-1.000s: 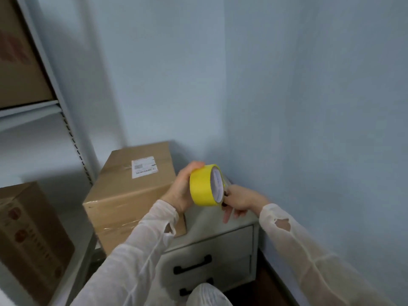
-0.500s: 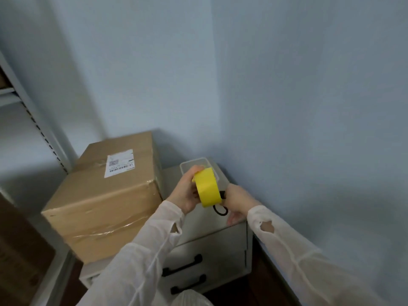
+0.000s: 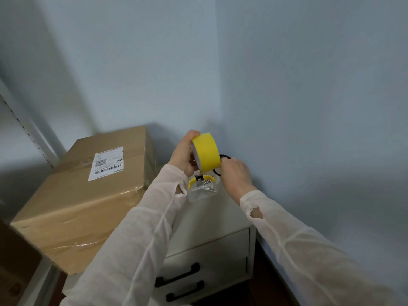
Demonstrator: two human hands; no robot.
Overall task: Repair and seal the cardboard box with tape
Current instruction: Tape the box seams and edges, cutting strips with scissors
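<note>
My left hand (image 3: 184,154) grips the smooth yellow tape roll (image 3: 206,152), a broad ring held at 3 o'clock of the film-taped brown cardboard box (image 3: 88,195), above the white surface (image 3: 212,215). My right hand (image 3: 235,175) sits just beside the roll, and I cannot tell its grip. The roll has risen since half a second ago, uncovering a clear plastic tub (image 3: 203,191).

Both sleeved arms reach forward and nearly meet just right of the middle of the view. The left arm (image 3: 136,235) comes in from 7 o'clock and runs toward 1 o'clock. Its left hand (image 3: 183,155) is raised, fingers curled round the roll of yellow tape (image 3: 207,151), gripping it. The right arm (image 3: 298,246) enters from 4 o'clock and angles toward 10 o'clock. The right hand (image 3: 237,175) lies at 4 o'clock of the left hand, its back to the camera. Its fingertips seem to touch the roll's lower right edge; any pinch there is hidden.
</note>
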